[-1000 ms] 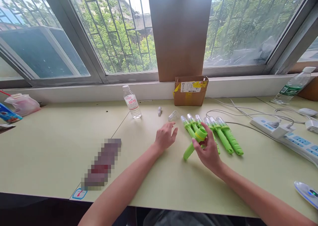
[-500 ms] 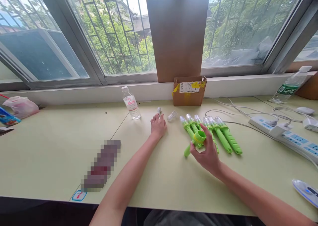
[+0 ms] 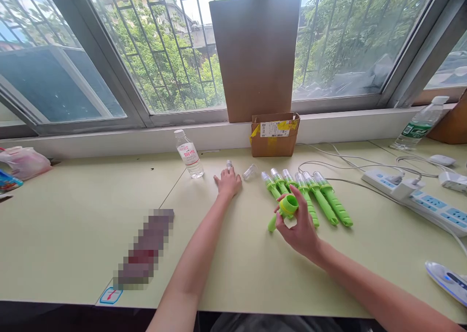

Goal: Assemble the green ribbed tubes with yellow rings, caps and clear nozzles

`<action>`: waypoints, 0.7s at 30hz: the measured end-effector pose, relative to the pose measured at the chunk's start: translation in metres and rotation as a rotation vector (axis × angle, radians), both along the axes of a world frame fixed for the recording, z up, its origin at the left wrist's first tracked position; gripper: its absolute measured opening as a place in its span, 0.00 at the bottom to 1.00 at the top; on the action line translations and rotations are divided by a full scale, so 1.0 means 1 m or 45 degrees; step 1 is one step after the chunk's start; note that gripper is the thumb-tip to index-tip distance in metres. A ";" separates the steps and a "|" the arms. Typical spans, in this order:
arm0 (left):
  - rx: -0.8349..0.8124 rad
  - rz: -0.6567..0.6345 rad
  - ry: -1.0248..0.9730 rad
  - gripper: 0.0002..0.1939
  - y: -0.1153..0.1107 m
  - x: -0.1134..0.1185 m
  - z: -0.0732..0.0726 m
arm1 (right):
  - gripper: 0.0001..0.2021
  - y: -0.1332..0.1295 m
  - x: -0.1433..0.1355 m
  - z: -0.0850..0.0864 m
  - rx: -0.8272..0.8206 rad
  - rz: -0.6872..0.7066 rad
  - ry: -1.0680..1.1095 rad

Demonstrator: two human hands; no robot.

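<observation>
My right hand [image 3: 299, 229] grips a green light-stick handle [image 3: 289, 204] with a yellow ring below its round, hollow mouth. The mouth faces up toward me, and the narrow end points down to the left. My left hand [image 3: 229, 182] rests on the table with its fingers apart. At its fingertips stands a small whitish, clear-looking part [image 3: 229, 164]; whether the fingers touch it I cannot tell. Just right of that hand lies a clear ribbed cap [image 3: 250, 172]. Several green sticks with clear tops [image 3: 333, 200] lie in a row beyond and beside my right hand.
A water bottle [image 3: 189, 154] stands left of my left hand. An open cardboard box [image 3: 274, 140] sits at the window ledge. On the right are a power strip [image 3: 426, 196], cables, another bottle [image 3: 419, 125] and a white device [image 3: 447, 281]. A blurred dark object [image 3: 148, 249] lies at left.
My left hand's fingers have spread wider beside the small part. My right hand still holds the green handle, turned slightly. The whole view has shifted a little.
</observation>
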State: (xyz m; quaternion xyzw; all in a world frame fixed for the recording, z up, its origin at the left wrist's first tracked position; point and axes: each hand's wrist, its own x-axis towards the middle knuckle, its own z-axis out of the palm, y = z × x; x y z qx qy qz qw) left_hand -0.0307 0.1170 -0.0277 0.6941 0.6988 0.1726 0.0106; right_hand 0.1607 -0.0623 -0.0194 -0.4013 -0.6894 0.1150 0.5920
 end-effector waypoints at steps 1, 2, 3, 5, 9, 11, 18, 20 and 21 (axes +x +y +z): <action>0.045 0.006 -0.001 0.24 -0.001 0.000 0.000 | 0.37 0.000 0.000 0.000 -0.004 0.005 0.000; 0.097 0.013 -0.004 0.23 -0.003 0.000 0.000 | 0.37 0.000 0.001 -0.001 -0.009 0.007 0.001; 0.150 0.018 -0.008 0.22 -0.004 -0.001 0.001 | 0.37 0.001 0.001 -0.001 -0.014 0.008 0.004; 0.234 0.027 -0.026 0.19 -0.007 -0.002 0.002 | 0.37 0.001 0.002 -0.002 -0.020 0.006 0.009; 0.322 0.050 -0.084 0.17 -0.011 -0.006 0.009 | 0.37 0.000 0.002 0.002 0.008 -0.017 0.002; 0.367 0.070 -0.113 0.16 -0.012 -0.007 0.016 | 0.39 -0.002 0.002 0.004 0.043 -0.037 -0.013; 0.508 0.008 -0.427 0.14 -0.017 -0.009 0.061 | 0.39 -0.004 0.000 0.004 -0.031 -0.048 -0.026; 0.444 -0.157 -0.486 0.12 -0.021 -0.008 0.078 | 0.39 -0.002 -0.001 0.001 -0.053 -0.031 0.014; 0.405 -0.252 -0.520 0.12 -0.024 -0.007 0.087 | 0.38 -0.001 -0.002 0.001 -0.059 -0.024 0.029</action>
